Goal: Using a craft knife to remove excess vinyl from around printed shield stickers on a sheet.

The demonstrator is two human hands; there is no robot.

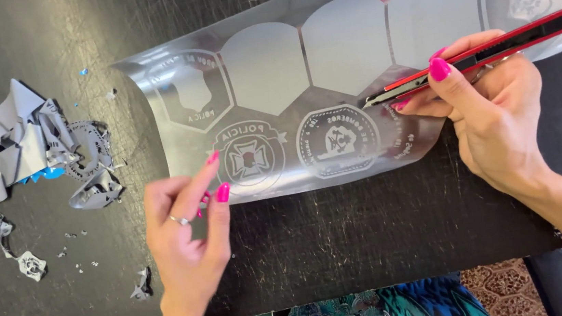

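A glossy silver vinyl sheet (326, 57) with cut shield and round badge shapes lies curled across a black table (344, 241). My right hand (490, 117) grips a red and black utility knife (484, 54), its blade tip touching the sheet near a round badge at the lower right. My left hand (188, 229), wearing a ring and pink nail polish, hovers at the sheet's lower left edge, thumb and forefinger pinched close together by a cross badge; whether it holds a scrap I cannot tell.
A heap of grey and blue peeled vinyl scraps (26, 148) lies at the left. Small scraps (30, 264) dot the table's front left. The table's front edge runs along the bottom, above patterned floor (506, 280).
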